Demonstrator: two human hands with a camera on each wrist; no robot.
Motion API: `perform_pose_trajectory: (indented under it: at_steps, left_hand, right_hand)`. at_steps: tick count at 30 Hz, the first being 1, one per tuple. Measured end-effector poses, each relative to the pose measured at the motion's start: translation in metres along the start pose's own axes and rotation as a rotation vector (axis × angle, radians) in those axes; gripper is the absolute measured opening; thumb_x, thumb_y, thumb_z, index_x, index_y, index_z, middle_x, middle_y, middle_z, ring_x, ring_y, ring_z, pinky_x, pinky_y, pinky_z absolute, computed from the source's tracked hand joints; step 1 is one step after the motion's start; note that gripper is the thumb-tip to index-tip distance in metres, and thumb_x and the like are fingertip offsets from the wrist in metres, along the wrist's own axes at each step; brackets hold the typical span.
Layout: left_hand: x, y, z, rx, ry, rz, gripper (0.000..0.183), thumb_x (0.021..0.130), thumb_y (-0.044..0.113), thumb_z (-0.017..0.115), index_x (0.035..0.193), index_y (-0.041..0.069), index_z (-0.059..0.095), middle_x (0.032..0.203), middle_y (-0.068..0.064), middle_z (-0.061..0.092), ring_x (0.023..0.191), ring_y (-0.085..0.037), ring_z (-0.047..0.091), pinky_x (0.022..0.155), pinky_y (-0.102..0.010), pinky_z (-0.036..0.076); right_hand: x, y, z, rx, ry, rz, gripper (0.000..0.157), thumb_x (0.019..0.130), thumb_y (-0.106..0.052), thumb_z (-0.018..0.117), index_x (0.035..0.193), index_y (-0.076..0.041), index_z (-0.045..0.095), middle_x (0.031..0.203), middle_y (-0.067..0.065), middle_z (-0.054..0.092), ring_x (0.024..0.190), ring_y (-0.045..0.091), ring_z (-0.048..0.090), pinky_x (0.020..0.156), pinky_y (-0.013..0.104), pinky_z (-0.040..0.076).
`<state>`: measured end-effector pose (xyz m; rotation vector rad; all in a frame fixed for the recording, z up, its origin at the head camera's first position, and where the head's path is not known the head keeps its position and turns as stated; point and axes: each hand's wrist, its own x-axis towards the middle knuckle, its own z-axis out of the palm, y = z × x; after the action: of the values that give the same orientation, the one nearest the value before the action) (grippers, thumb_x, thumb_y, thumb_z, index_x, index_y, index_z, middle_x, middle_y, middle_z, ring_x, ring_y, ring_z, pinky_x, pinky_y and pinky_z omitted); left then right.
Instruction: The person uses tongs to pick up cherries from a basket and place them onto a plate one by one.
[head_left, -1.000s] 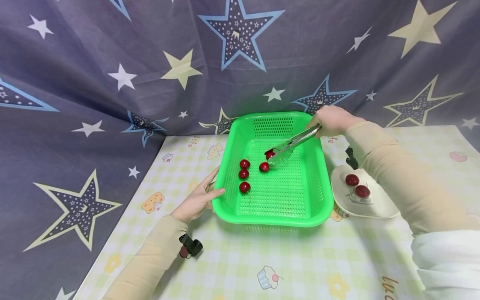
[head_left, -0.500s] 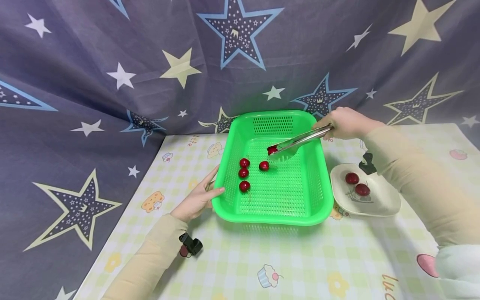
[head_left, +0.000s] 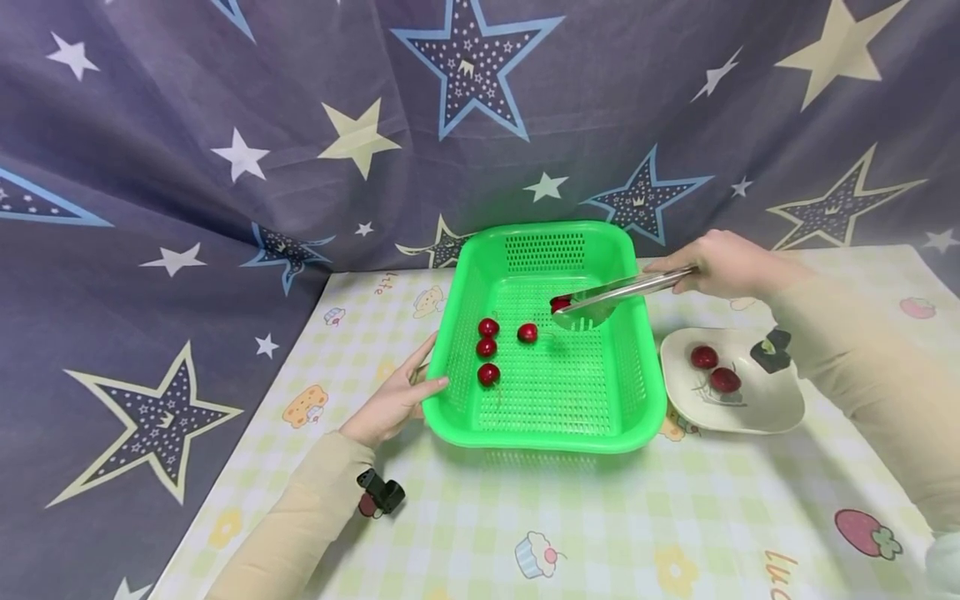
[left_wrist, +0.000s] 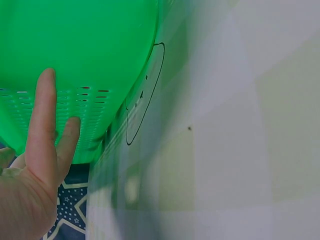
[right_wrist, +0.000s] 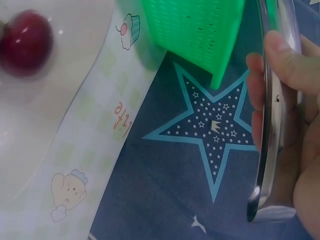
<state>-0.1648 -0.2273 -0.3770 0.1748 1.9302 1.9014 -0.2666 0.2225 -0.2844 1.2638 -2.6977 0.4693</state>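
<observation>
My right hand [head_left: 729, 265] grips metal tongs [head_left: 637, 287], reaching over the right rim of the green plastic basket [head_left: 543, 440]. Between the tongs' tips is a red cherry [head_left: 560, 306], partly covered by them, above the basket floor. One loose cherry [head_left: 527, 332] lies near the middle of the basket, and a row of 3 cherries [head_left: 487, 348] sits at its left. My left hand [head_left: 397, 400] touches the basket's left side; in the left wrist view its fingers [left_wrist: 42, 125] lie straight against the outer wall. The right wrist view shows the tongs' handle [right_wrist: 280, 115] in my grasp.
Right of the basket stands a white dish [head_left: 772, 404] with 2 cherries [head_left: 714, 368] and some thin stems. A checked tablecloth [head_left: 465, 525] covers the table. Behind it hangs a dark cloth [head_left: 300, 92] with stars.
My right hand has moved right, taking the tongs and the cherry at their tips toward the basket's right side. The left hand and the basket have stayed in place.
</observation>
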Motion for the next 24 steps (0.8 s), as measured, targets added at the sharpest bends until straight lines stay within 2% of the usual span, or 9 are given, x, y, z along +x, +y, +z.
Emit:
perform_pose_trajectory:
  at_steps: [4,8,13,17,20,24]
  left_hand:
    - [0.000,-0.002,0.000,0.001,0.004,-0.004,0.082,0.094,0.009,0.054,0.153,0.031,0.003,0.153,-0.024,0.022,0.096,-0.019,0.065,0.080,-0.041,0.059]
    - [0.000,-0.003,0.000,0.003,0.011,-0.004,0.082,0.093,0.009,0.054,0.153,0.031,0.002,0.152,-0.024,0.023,0.093,-0.018,0.066,0.079,-0.040,0.060]
    - [-0.001,-0.001,0.000,0.002,0.009,-0.005,0.082,0.093,0.009,0.053,0.153,0.030,0.002,0.153,-0.024,0.022,0.094,-0.017,0.066,0.080,-0.040,0.060]
    - [-0.002,0.001,-0.001,0.002,0.009,-0.007,0.082,0.094,0.009,0.053,0.153,0.030,0.001,0.153,-0.023,0.022,0.096,-0.018,0.065,0.081,-0.041,0.059]
    - [-0.002,0.002,-0.001,0.003,0.011,-0.007,0.082,0.094,0.009,0.053,0.153,0.030,0.002,0.153,-0.023,0.023,0.096,-0.018,0.065,0.081,-0.040,0.059]
    - [-0.001,0.002,-0.002,0.007,0.011,-0.003,0.081,0.094,0.008,0.052,0.153,0.030,0.002,0.152,-0.023,0.024,0.096,-0.018,0.065,0.081,-0.040,0.059]
  right_hand:
    - [-0.011,0.002,-0.002,-0.010,0.023,-0.005,0.041,0.071,-0.006,0.079,0.111,-0.007,0.071,0.085,0.010,0.074,0.042,-0.004,0.044,0.043,0.020,0.041]
    - [-0.024,0.005,-0.006,-0.049,0.078,-0.015,0.043,0.069,-0.007,0.080,0.111,-0.010,0.072,0.078,0.005,0.074,0.039,-0.008,0.041,0.040,0.017,0.037]
    - [-0.044,0.011,-0.014,-0.055,0.131,-0.041,0.046,0.066,-0.003,0.081,0.111,-0.012,0.072,0.073,0.002,0.073,0.043,-0.010,0.041,0.039,0.013,0.033]
    - [-0.057,0.017,-0.022,-0.098,0.177,-0.060,0.053,0.061,-0.002,0.083,0.110,-0.018,0.073,0.077,0.005,0.074,0.050,-0.007,0.051,0.043,0.012,0.038]
    - [-0.067,0.019,-0.030,-0.144,0.205,-0.036,0.056,0.058,-0.002,0.083,0.110,-0.023,0.073,0.080,0.006,0.074,0.059,-0.006,0.057,0.046,0.011,0.039]
    - [-0.079,0.021,-0.036,-0.166,0.211,0.011,0.057,0.059,-0.002,0.082,0.109,-0.026,0.073,0.084,0.009,0.074,0.049,-0.012,0.042,0.041,0.011,0.031]
